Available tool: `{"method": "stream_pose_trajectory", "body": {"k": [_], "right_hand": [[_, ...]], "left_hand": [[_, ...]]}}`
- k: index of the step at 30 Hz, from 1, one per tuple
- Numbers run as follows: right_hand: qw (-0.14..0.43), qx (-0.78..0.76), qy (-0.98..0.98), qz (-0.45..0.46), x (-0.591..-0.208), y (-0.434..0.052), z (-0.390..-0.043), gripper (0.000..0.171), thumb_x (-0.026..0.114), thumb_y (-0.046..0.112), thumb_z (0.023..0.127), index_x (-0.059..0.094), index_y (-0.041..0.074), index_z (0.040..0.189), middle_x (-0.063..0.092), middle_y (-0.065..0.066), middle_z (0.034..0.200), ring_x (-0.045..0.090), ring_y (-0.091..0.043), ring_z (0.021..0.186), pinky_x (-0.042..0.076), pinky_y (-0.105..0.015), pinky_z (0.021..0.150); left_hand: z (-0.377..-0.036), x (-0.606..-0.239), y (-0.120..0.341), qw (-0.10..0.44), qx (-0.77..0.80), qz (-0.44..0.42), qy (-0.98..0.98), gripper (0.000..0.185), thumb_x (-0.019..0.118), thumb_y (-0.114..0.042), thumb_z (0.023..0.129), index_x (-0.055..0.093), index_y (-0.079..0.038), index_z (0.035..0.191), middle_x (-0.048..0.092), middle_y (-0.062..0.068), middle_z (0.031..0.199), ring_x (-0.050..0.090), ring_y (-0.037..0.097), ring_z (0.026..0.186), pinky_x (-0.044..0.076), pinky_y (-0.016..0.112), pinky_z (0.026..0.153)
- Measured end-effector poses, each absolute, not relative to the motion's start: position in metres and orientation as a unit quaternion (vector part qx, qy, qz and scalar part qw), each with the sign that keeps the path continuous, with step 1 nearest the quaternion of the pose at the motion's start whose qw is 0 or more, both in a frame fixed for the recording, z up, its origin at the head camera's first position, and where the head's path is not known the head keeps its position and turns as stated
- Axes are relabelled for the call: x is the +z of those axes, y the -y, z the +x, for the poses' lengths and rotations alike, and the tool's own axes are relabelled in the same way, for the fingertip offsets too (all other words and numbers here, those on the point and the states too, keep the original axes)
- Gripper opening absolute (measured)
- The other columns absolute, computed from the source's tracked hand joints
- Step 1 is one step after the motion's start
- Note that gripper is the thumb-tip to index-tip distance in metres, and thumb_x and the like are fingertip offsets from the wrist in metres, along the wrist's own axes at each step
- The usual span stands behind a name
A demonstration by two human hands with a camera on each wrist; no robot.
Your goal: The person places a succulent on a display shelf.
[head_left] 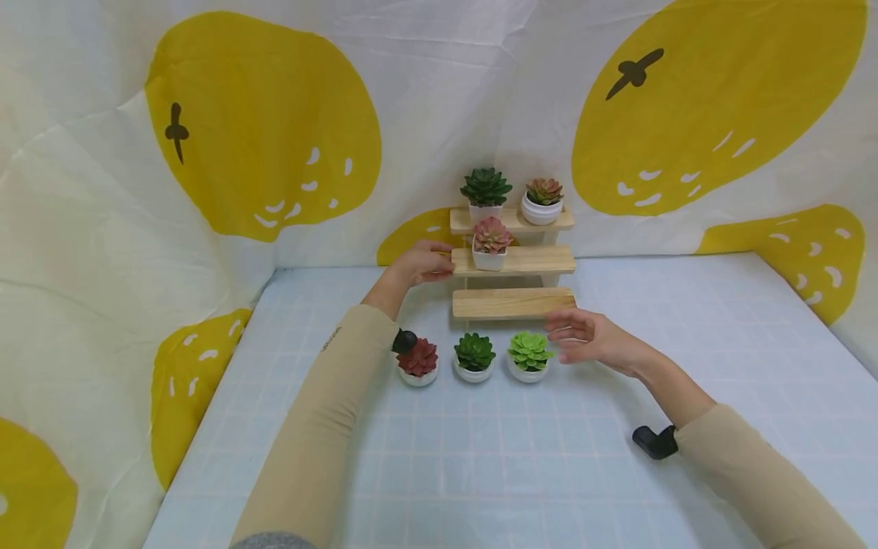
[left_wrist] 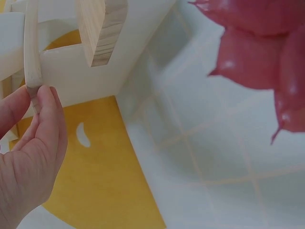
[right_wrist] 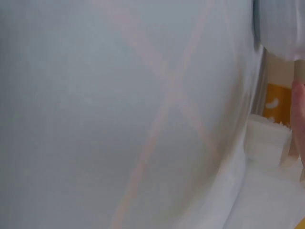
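A three-step wooden stand (head_left: 511, 303) sits at the back of the table. Its top step carries a dark green succulent (head_left: 485, 187) and a reddish one (head_left: 544, 192); a pink succulent (head_left: 491, 236) is on the middle step. My left hand (head_left: 425, 263) pinches the left end of the middle step (left_wrist: 32, 47) between thumb and fingers (left_wrist: 47, 102). My right hand (head_left: 583, 335) hovers with relaxed fingers, holding nothing, just right of a light green succulent (head_left: 529, 351). A dark green succulent (head_left: 474, 352) and a red one (head_left: 418, 358) stand in the same row.
A pale blue checked cloth (head_left: 521, 457) covers the table. Cloth with big yellow lemon prints (head_left: 274, 137) hangs behind and at both sides. The right wrist view is a blur of tablecloth (right_wrist: 119, 119) with a white pot (right_wrist: 281, 28) at its top right.
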State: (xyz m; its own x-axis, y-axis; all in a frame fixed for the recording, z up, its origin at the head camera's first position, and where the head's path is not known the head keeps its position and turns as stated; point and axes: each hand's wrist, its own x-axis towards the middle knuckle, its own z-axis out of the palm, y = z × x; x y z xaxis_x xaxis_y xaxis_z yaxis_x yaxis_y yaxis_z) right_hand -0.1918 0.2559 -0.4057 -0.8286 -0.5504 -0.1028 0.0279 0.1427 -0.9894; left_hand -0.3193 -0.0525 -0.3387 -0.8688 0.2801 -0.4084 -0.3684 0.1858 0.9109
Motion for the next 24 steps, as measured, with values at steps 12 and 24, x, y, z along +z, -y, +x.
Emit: {"method": "stream_pose_trajectory", "body": {"k": [12,24], "right_hand": [[0.239,-0.584,-0.753,-0.186,-0.417,-0.245,-0.188,0.074,0.075,0.003,0.075,0.035,-0.005,0.137,0.033,-0.025,0.141,0.043,-0.034,0.120,0.042,-0.040,0.100],[0.258,-0.544,-0.782,-0.162,-0.420,-0.233,-0.191,0.082,0.080,0.008,0.072,0.034,-0.001,0.140,0.032,-0.022,0.143,0.036,-0.039,0.124,0.039,-0.049,0.100]], "left_hand": [[-0.320,-0.340,0.052,0.254,0.636,-0.033,-0.728,0.051,0.055,0.009,0.088,0.041,0.002,0.137,0.046,0.019,0.133,0.054,0.024,0.094,0.045,0.037,0.097],[-0.320,-0.339,0.052,0.251,0.639,-0.029,-0.727,0.051,0.055,0.009,0.088,0.041,0.003,0.137,0.045,0.020,0.134,0.053,0.025,0.096,0.042,0.039,0.099]]}}
